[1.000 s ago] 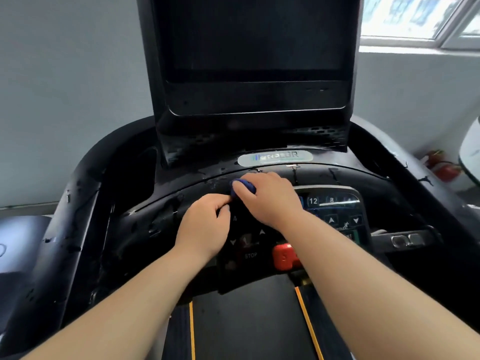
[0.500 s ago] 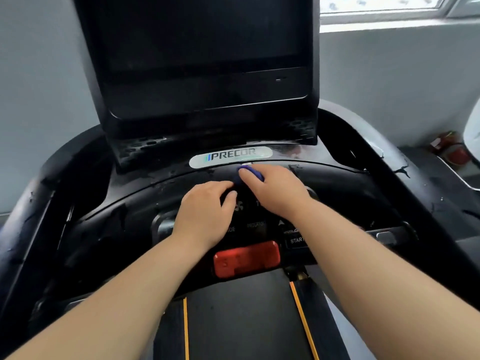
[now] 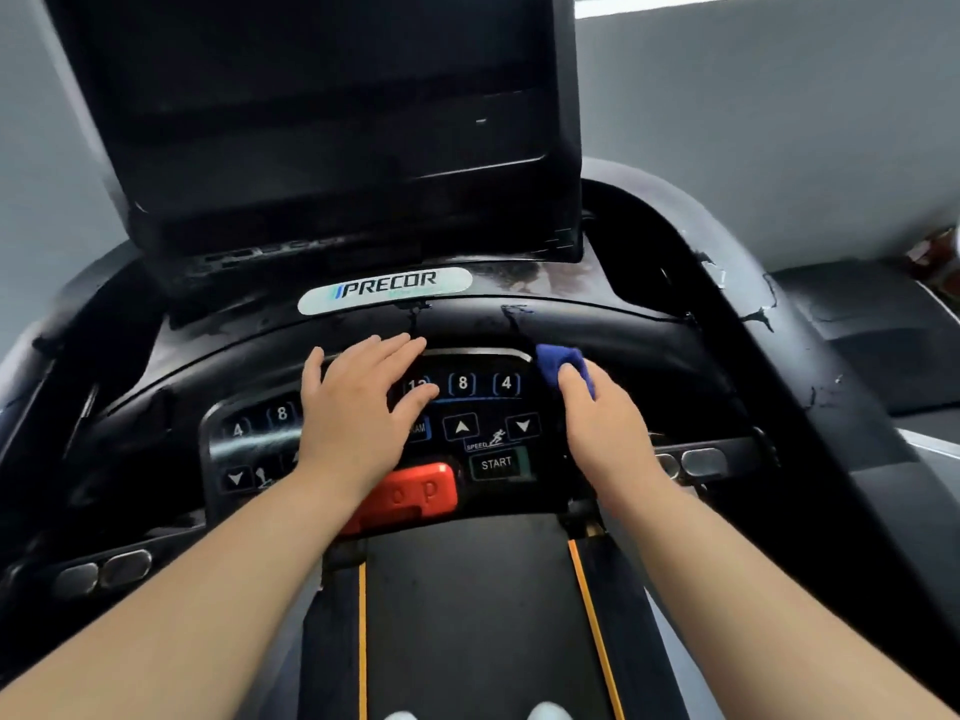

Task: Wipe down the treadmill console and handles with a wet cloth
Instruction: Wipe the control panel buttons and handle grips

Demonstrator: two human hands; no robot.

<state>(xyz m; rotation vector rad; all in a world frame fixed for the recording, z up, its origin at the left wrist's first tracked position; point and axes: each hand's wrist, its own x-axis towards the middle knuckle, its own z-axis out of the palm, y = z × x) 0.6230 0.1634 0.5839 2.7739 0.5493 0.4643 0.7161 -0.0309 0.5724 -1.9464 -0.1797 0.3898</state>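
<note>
While the left hand point(image 3: 358, 413) lies flat on the console point(image 3: 644, 356), the right hand point(image 3: 602, 423) grips one blue cloth point(image 3: 557, 362) under its fingertips.

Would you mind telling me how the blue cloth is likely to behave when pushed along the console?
The blue cloth sits bunched in the right hand, so it is probably soft and floppy. It fits one hand, so likely light.

Plain grey wall point(image 3: 779, 122) behind, bright window strip point(image 3: 753, 5) top right — daylight, blurred red object point(image 3: 935, 257) at right edge
</note>
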